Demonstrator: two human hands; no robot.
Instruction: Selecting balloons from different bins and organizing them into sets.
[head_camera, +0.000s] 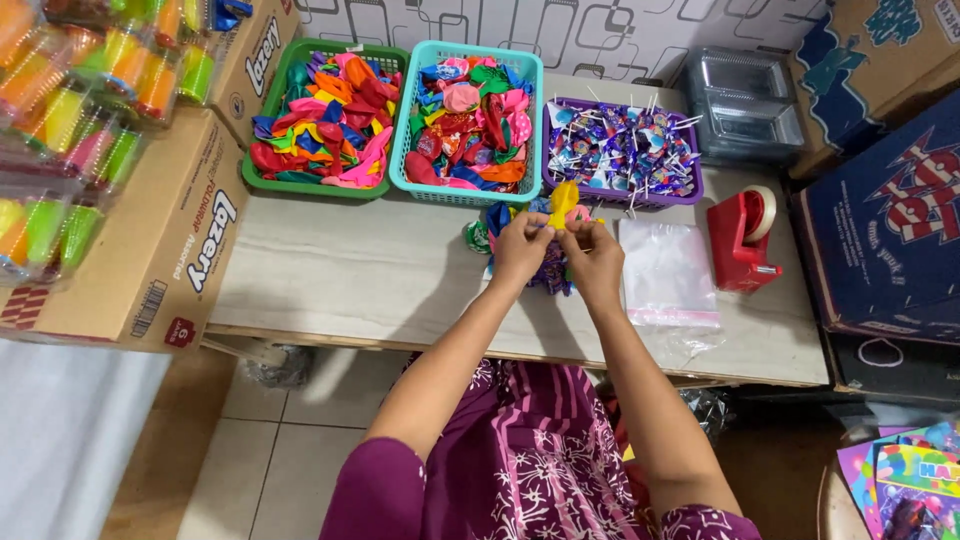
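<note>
Pinching yellow balloon (563, 201) between hands (556, 252)

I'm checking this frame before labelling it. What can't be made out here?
- Head view: the small pile under the left hand and right hand is mostly covered by them.
- The yellow balloon is partly hidden by fingers.
- The clear trays show no contents; glare.
</note>
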